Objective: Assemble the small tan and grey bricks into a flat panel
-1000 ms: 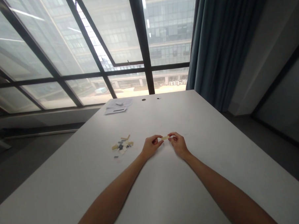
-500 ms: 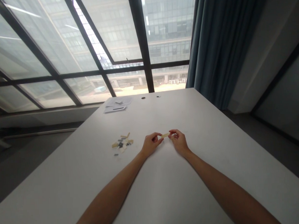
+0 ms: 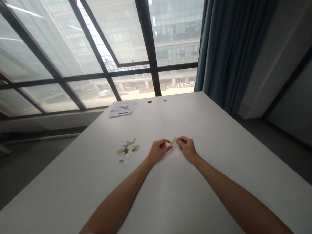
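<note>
The right hand (image 3: pixel 187 149) pinches 1 end of a tilted pale-yellow strip (image 3: pixel 173 141) over the white table (image 3: pixel 164 189); whether the left hand (image 3: pixel 157 152), fingertips at the other end, grips too, I cannot tell.

The pile of pieces (image 3: pixel 131 148) sits on the table (image 3: pixel 164 199) and serves as the landmark. Just in front of the pile, on the person's side and slightly to its left, lies one loose piece (image 3: pixel 121 161). To the right of the pile is the left grip (image 3: pixel 167 144); farther right of it is the right grip (image 3: pixel 177 140), with the strip (image 3: pixel 173 141) between the two. Well behind the pile, towards the table's far end, lie the papers (image 3: pixel 115 114). Behind the pile and to its right, near that end, is a round spot (image 3: pixel 149 102). Beyond everything stands the window (image 3: pixel 126 35), and far right behind the pile hangs the curtain (image 3: pixel 226 58).
</note>
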The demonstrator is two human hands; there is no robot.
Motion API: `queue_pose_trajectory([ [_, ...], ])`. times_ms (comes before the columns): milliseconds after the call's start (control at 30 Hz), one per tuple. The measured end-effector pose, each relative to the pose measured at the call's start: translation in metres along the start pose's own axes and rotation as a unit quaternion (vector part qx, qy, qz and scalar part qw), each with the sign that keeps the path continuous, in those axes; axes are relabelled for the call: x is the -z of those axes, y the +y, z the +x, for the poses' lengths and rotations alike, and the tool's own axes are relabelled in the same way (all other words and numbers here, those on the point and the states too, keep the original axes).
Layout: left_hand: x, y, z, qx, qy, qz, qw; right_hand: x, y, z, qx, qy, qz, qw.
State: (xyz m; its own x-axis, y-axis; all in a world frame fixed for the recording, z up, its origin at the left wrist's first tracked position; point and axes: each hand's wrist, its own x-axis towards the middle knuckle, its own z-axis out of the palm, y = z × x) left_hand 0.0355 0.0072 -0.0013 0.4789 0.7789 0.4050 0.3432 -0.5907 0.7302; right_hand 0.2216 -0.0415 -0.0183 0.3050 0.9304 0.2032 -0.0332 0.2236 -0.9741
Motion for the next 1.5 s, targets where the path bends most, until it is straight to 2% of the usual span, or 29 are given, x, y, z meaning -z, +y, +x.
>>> queue_pose_trajectory([
  [200, -0.001, 0.001, 0.000, -0.033, -0.029, 0.029, 0.999, 0.001, -0.001, 0.001, -0.027, -0.001, 0.019, 0.999],
  [400, -0.002, 0.001, -0.002, -0.019, -0.034, 0.012, 0.999, 0.003, -0.008, -0.001, -0.039, -0.041, 0.002, 0.998],
  [633, -0.001, 0.005, -0.004, -0.034, -0.070, 0.003, 0.997, 0.004, -0.017, -0.002, -0.028, -0.075, -0.018, 0.997],
  [1500, 0.000, 0.006, -0.004, -0.030, -0.081, -0.015, 0.996, 0.004, -0.012, 0.000, -0.018, -0.093, -0.021, 0.995],
])
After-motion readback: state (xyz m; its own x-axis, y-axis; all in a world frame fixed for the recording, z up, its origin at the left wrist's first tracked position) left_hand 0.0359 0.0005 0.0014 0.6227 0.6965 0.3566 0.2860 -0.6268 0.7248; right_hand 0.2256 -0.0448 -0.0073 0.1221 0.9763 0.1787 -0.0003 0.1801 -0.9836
